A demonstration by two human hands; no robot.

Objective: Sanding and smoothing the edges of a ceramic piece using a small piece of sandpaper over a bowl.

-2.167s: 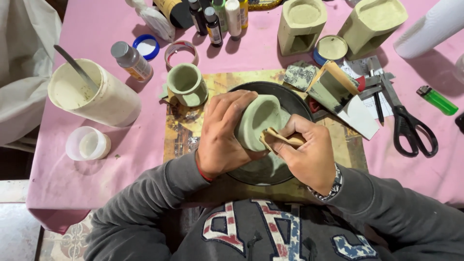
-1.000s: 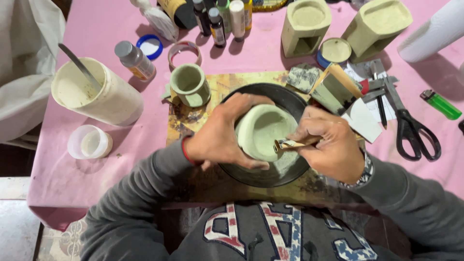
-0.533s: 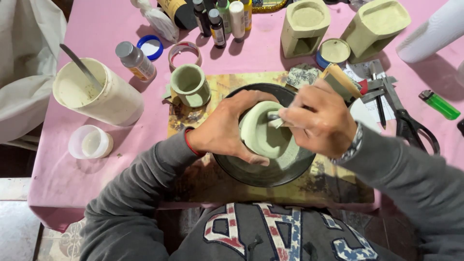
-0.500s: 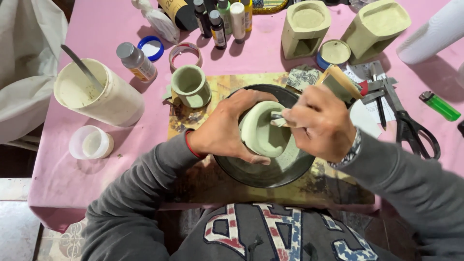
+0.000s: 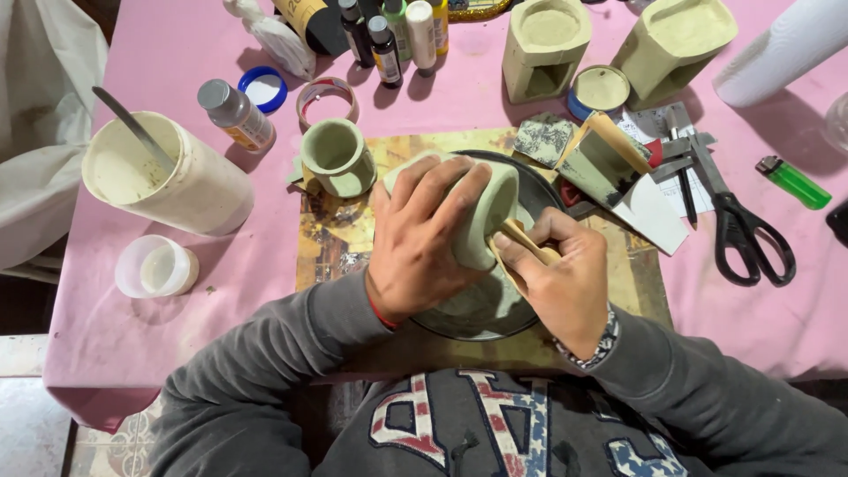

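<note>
Left hand (image 5: 424,238) is wrapping closed around a pale green clay cup (image 5: 490,221), covering most of its wall; cup is tilting over the dark turntable (image 5: 495,309), whose near rim is only partly showing. Right hand (image 5: 561,283) is pinching shut on a wooden modelling tool (image 5: 521,243), tip touching the cup's lower edge; tool end is hiding in the fist. Nearby: a second clay cup (image 5: 336,157), white bucket (image 5: 168,172) with a stirring stick, scissors (image 5: 738,221), green lighter (image 5: 793,181). Versus half a second ago: the right hand is sitting lower, below the cup instead of over its mouth, and the cup is tipping more.
</note>
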